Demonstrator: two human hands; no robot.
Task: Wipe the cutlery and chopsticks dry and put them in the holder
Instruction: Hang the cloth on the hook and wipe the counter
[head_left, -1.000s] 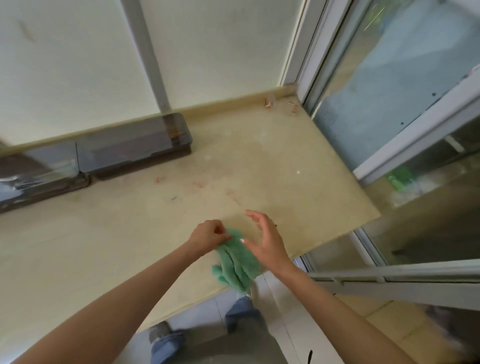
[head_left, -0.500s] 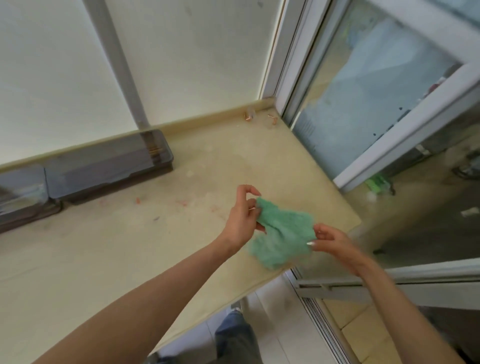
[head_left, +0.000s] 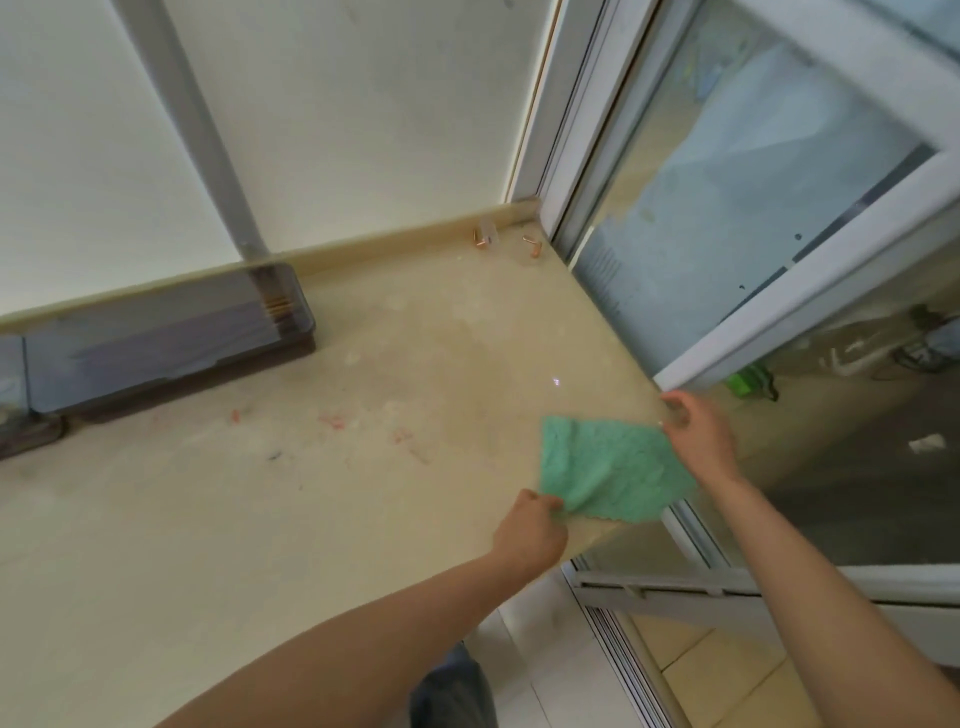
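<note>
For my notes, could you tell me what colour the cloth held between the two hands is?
The cloth is plain mint green, clearest in the head view.

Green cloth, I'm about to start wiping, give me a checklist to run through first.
1. The green cloth is spread open: ok, it is stretched between both hands.
2. The left hand grips its near corner: ok.
3. The right hand pinches its far corner: ok.
4. Something to wipe is picked up: not ok, both hands hold only the cloth.
5. Drop-off spot is ready: cannot tell whether the dark lidded box by the wall is it.
</note>
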